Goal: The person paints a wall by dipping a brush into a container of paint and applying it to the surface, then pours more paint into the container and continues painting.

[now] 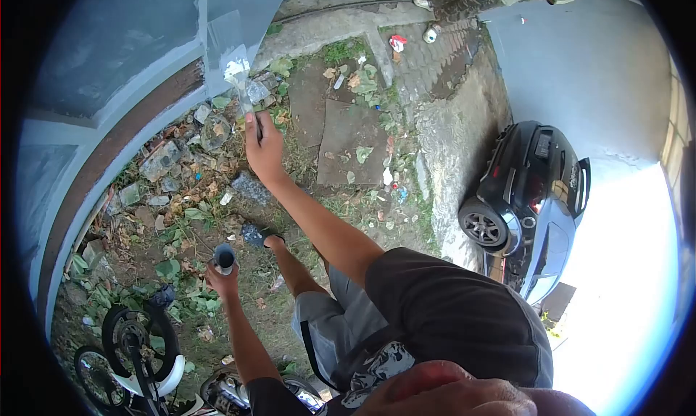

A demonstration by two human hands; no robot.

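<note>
Putty knife sat in your right hand: the fingers were closed tight round its handle, and the blade stuck out beyond them, smeared white and lying against the grey wall. Your left hand was lower, near your sandalled foot, with its fingers curled shut round a small grey cup. You held the cup upright, its open mouth above those fingers. Rubble and leaves littered the ground beneath. A dark car stood well apart.
</note>
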